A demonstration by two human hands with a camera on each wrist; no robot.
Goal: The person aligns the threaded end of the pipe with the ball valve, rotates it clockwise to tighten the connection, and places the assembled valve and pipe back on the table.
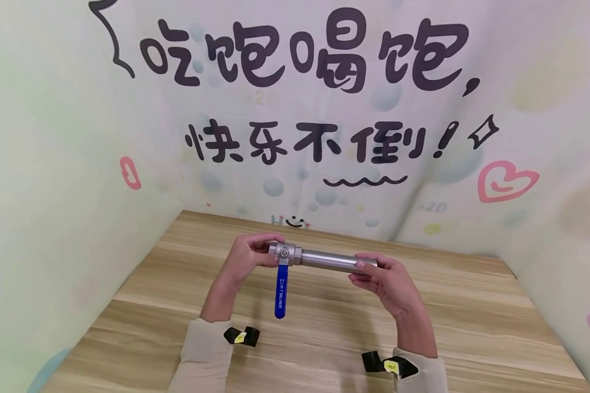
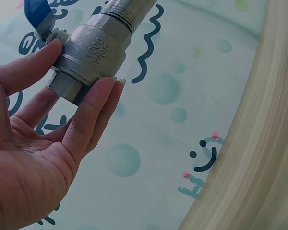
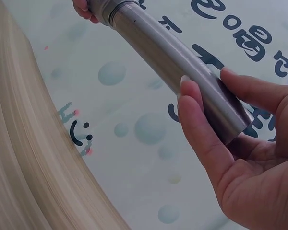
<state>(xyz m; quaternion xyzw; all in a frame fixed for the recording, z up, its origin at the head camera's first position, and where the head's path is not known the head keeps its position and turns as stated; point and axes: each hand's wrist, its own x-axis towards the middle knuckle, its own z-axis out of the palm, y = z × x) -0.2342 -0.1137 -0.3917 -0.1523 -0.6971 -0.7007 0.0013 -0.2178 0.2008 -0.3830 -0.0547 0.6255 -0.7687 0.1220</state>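
A steel ball valve (image 1: 286, 252) with a blue lever handle (image 1: 281, 292) is held above the table, joined end to end with a straight steel pipe (image 1: 329, 261). My left hand (image 1: 243, 256) grips the valve body at its hex end, thumb on one side and fingertips on the other. In the left wrist view the body (image 2: 93, 50) shows raised lettering, and threads show where the pipe enters. My right hand (image 1: 385, 281) pinches the pipe near its free end between thumb and fingers. The handle hangs toward me in the head view, crosswise to the pipe.
A wood-grain table (image 1: 314, 338) lies beneath both hands. Behind it stands a pale printed backdrop (image 1: 295, 202) with dark lettering and bubbles, and similar walls close in on the left and right. Black wrist devices (image 1: 243, 336) sit at both sleeves.
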